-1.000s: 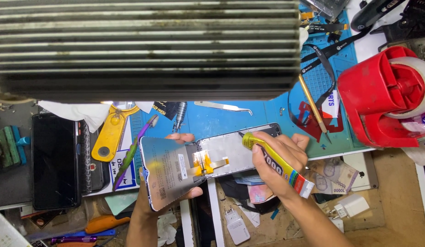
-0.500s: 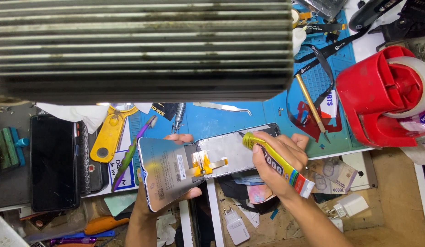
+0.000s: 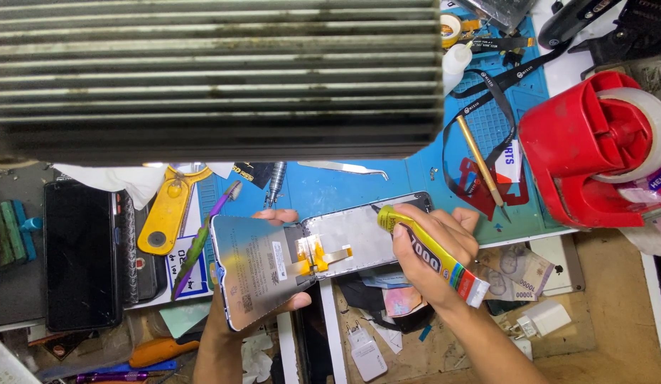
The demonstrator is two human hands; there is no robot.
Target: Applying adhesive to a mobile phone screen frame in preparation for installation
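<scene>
Head view: cluttered blue mat (image 3: 345,188); fingers grip glue tube (image 3: 430,252) and phone screen (image 3: 256,274).

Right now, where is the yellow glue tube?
In the head view, the yellow glue tube sits right of centre, gripped in the right hand. Its tip rests at the top edge of the opened phone frame, in front of the blue work mat.

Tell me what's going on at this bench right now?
A person is working on an opened phone over a blue mat. The left hand holds up the lifted screen, joined by an orange flex cable to the phone frame. The right hand grips a yellow glue tube, its nozzle at the frame's top edge.
</scene>
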